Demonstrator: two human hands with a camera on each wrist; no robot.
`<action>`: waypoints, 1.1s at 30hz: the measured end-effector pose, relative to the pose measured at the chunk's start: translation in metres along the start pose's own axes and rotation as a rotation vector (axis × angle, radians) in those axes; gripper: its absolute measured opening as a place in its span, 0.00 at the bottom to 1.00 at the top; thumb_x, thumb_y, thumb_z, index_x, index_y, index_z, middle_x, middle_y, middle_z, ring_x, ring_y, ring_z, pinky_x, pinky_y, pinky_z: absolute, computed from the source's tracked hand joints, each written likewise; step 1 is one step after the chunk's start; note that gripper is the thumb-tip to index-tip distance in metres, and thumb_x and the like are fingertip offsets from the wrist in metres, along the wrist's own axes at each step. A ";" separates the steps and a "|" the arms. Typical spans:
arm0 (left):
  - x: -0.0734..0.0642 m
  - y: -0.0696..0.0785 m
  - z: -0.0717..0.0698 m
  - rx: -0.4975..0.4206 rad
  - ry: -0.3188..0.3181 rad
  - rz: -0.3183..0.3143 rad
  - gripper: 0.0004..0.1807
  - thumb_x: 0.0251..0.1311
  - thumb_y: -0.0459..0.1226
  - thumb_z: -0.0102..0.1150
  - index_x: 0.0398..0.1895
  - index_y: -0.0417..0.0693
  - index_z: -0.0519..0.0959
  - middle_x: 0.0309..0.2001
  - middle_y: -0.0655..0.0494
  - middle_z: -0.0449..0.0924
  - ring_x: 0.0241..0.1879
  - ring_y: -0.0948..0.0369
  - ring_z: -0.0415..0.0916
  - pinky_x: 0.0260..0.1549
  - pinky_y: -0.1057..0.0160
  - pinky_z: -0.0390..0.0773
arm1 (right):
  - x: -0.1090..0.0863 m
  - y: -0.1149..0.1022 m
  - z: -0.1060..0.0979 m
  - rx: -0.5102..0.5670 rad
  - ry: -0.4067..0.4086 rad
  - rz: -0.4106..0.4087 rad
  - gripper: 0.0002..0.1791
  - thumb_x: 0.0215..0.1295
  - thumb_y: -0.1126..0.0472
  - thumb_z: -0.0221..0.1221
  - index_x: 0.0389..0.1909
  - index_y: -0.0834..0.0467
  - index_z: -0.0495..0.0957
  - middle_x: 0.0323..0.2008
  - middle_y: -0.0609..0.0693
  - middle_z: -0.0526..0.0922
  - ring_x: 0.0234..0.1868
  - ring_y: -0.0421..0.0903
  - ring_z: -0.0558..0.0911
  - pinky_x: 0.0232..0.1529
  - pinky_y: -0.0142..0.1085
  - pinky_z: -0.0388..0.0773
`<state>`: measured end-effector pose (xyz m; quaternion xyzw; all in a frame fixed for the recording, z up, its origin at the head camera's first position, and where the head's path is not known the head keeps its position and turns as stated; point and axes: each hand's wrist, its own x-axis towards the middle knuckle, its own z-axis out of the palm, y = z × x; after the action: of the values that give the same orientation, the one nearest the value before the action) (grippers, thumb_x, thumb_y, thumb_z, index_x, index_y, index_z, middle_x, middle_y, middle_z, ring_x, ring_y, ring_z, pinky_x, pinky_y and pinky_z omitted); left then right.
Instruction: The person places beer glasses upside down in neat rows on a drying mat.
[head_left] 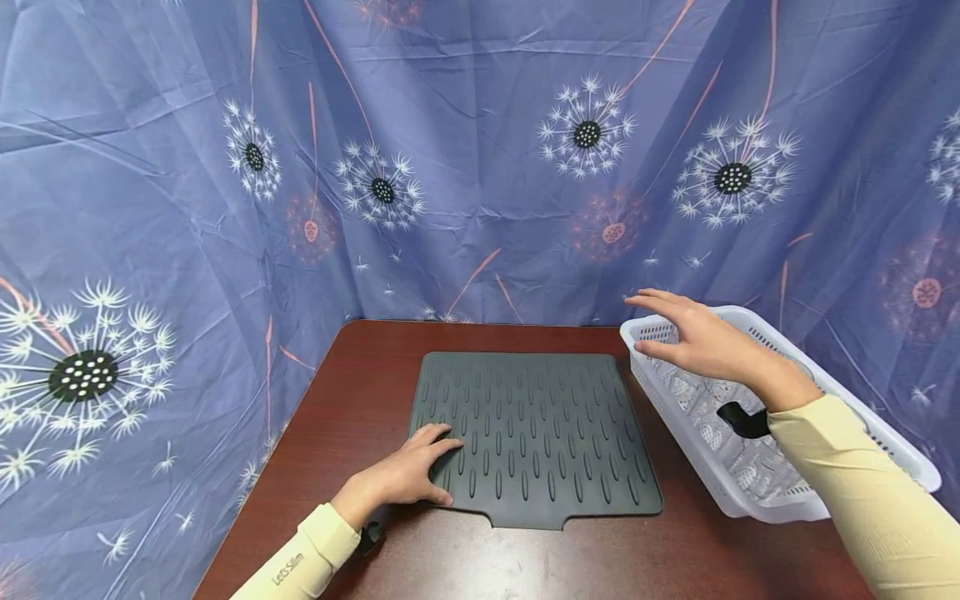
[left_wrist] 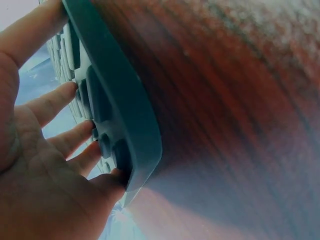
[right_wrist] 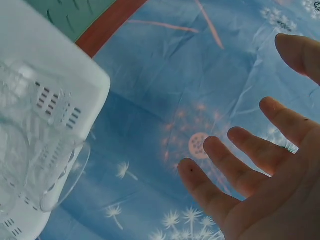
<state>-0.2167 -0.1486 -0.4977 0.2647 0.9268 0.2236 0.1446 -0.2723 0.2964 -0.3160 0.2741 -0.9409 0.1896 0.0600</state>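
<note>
A dark grey ridged drying mat [head_left: 525, 433] lies flat on the table. My left hand [head_left: 408, 471] rests at the mat's near left corner, its fingers spread; in the left wrist view its fingertips [left_wrist: 67, 90] touch the ridged top beside the raised rim. Over the far left end of a white plastic basket [head_left: 678, 442] hovers my right hand [head_left: 701, 337], holding nothing, its fingers extended and apart. Inside the basket are several clear glasses [head_left: 712, 421], partly hidden by my right arm; one with a handle [right_wrist: 65, 175] shows in the right wrist view.
The reddish-brown wooden table [head_left: 360, 375] has its back edge against a blue curtain [head_left: 465, 167] printed with dandelions. The curtain also hangs along the left side and behind the basket at right. The basket stands just right of the mat.
</note>
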 end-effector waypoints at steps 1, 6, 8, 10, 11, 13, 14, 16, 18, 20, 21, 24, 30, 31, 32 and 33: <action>0.000 0.000 0.000 -0.003 0.002 0.003 0.46 0.51 0.48 0.78 0.74 0.50 0.68 0.78 0.44 0.52 0.78 0.43 0.46 0.66 0.39 0.65 | 0.002 0.003 -0.002 0.002 -0.001 0.004 0.36 0.66 0.53 0.66 0.73 0.57 0.67 0.74 0.65 0.62 0.75 0.68 0.59 0.67 0.68 0.57; -0.001 -0.001 0.000 -0.005 -0.001 -0.003 0.46 0.51 0.48 0.78 0.74 0.50 0.68 0.78 0.44 0.52 0.78 0.44 0.47 0.66 0.40 0.66 | 0.010 0.017 -0.012 -0.022 0.013 0.018 0.37 0.65 0.52 0.68 0.72 0.57 0.68 0.73 0.64 0.65 0.74 0.66 0.61 0.67 0.65 0.60; -0.001 0.000 0.000 -0.009 -0.001 -0.008 0.46 0.51 0.48 0.78 0.74 0.51 0.67 0.78 0.44 0.52 0.78 0.44 0.47 0.65 0.40 0.67 | 0.012 0.023 -0.015 -0.024 0.015 0.025 0.37 0.64 0.52 0.68 0.72 0.58 0.68 0.72 0.63 0.66 0.73 0.66 0.62 0.67 0.64 0.60; -0.002 0.001 0.000 -0.015 -0.001 -0.011 0.46 0.51 0.48 0.78 0.74 0.51 0.67 0.78 0.44 0.52 0.78 0.44 0.46 0.65 0.40 0.67 | 0.014 0.030 -0.018 -0.018 0.007 0.044 0.37 0.64 0.52 0.68 0.72 0.58 0.67 0.72 0.64 0.66 0.73 0.67 0.62 0.68 0.64 0.59; -0.002 0.001 -0.001 -0.017 0.000 -0.011 0.46 0.51 0.48 0.77 0.74 0.51 0.67 0.78 0.44 0.51 0.78 0.44 0.46 0.65 0.40 0.67 | 0.015 0.033 -0.019 -0.010 -0.002 0.059 0.38 0.65 0.52 0.67 0.72 0.58 0.67 0.72 0.64 0.66 0.73 0.67 0.62 0.68 0.64 0.59; -0.002 0.001 -0.001 -0.016 -0.005 -0.010 0.46 0.52 0.48 0.77 0.74 0.51 0.67 0.79 0.44 0.51 0.79 0.44 0.46 0.65 0.40 0.66 | 0.016 0.040 -0.020 -0.006 -0.021 0.099 0.38 0.65 0.50 0.66 0.73 0.57 0.66 0.72 0.64 0.66 0.73 0.68 0.63 0.67 0.64 0.60; -0.002 0.001 -0.001 -0.015 -0.008 -0.011 0.46 0.52 0.48 0.77 0.74 0.51 0.67 0.79 0.44 0.51 0.79 0.44 0.45 0.66 0.40 0.66 | 0.016 0.044 -0.020 0.006 -0.035 0.128 0.38 0.66 0.49 0.66 0.74 0.56 0.65 0.73 0.64 0.65 0.72 0.68 0.63 0.66 0.65 0.60; -0.002 0.001 -0.001 -0.013 -0.012 -0.007 0.46 0.53 0.48 0.76 0.75 0.51 0.66 0.79 0.44 0.50 0.79 0.44 0.45 0.66 0.39 0.66 | 0.017 0.052 -0.021 0.042 -0.062 0.185 0.39 0.68 0.47 0.64 0.75 0.55 0.63 0.73 0.64 0.64 0.72 0.68 0.64 0.64 0.66 0.63; -0.002 0.002 -0.001 -0.015 -0.015 -0.004 0.46 0.53 0.48 0.76 0.75 0.51 0.66 0.79 0.44 0.50 0.79 0.43 0.45 0.66 0.39 0.65 | 0.017 0.059 -0.021 0.080 -0.087 0.234 0.39 0.69 0.46 0.62 0.76 0.54 0.61 0.74 0.64 0.63 0.71 0.69 0.64 0.62 0.67 0.65; -0.002 0.001 -0.002 -0.019 -0.012 0.000 0.46 0.53 0.48 0.76 0.74 0.50 0.67 0.79 0.43 0.50 0.79 0.43 0.45 0.66 0.38 0.64 | 0.018 0.066 -0.021 0.122 -0.102 0.268 0.39 0.70 0.45 0.60 0.77 0.54 0.60 0.74 0.65 0.62 0.71 0.69 0.63 0.60 0.68 0.65; -0.002 0.001 -0.002 -0.021 -0.009 0.003 0.46 0.53 0.47 0.77 0.74 0.50 0.67 0.79 0.43 0.51 0.79 0.42 0.45 0.66 0.38 0.64 | 0.019 0.069 -0.021 0.136 -0.108 0.274 0.40 0.71 0.45 0.60 0.77 0.55 0.59 0.74 0.66 0.61 0.71 0.70 0.63 0.60 0.69 0.65; -0.002 0.000 -0.001 -0.020 -0.007 0.004 0.46 0.52 0.47 0.77 0.74 0.49 0.67 0.79 0.43 0.51 0.79 0.42 0.45 0.67 0.37 0.63 | 0.018 0.081 -0.019 0.147 -0.126 0.302 0.41 0.71 0.43 0.59 0.78 0.56 0.57 0.75 0.68 0.58 0.71 0.71 0.62 0.60 0.70 0.64; -0.002 -0.001 0.001 -0.019 -0.007 0.005 0.45 0.53 0.48 0.76 0.74 0.50 0.67 0.78 0.43 0.51 0.79 0.43 0.45 0.67 0.37 0.63 | 0.015 0.101 -0.012 0.171 -0.163 0.355 0.44 0.71 0.41 0.58 0.78 0.60 0.54 0.74 0.72 0.56 0.70 0.74 0.61 0.61 0.70 0.64; -0.002 -0.001 0.001 -0.021 -0.008 0.007 0.45 0.53 0.48 0.76 0.74 0.50 0.67 0.79 0.43 0.51 0.79 0.43 0.45 0.67 0.37 0.63 | 0.014 0.103 -0.012 0.189 -0.167 0.362 0.45 0.71 0.41 0.58 0.79 0.60 0.54 0.74 0.73 0.56 0.70 0.75 0.60 0.61 0.70 0.64; -0.002 -0.001 0.001 -0.019 -0.006 0.009 0.46 0.53 0.48 0.76 0.74 0.50 0.67 0.78 0.43 0.51 0.79 0.43 0.45 0.67 0.37 0.63 | 0.013 0.106 -0.012 0.204 -0.170 0.366 0.45 0.71 0.41 0.58 0.79 0.60 0.53 0.74 0.74 0.55 0.70 0.75 0.60 0.61 0.70 0.64; -0.002 -0.001 0.000 -0.021 -0.006 0.009 0.46 0.53 0.48 0.76 0.74 0.50 0.67 0.79 0.44 0.51 0.79 0.43 0.45 0.67 0.37 0.63 | 0.013 0.108 -0.012 0.222 -0.172 0.371 0.45 0.71 0.41 0.58 0.79 0.61 0.53 0.74 0.74 0.55 0.71 0.75 0.60 0.61 0.70 0.63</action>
<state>-0.2154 -0.1502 -0.4983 0.2679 0.9228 0.2330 0.1494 -0.3409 0.3783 -0.3372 0.1163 -0.9503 0.2756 -0.0868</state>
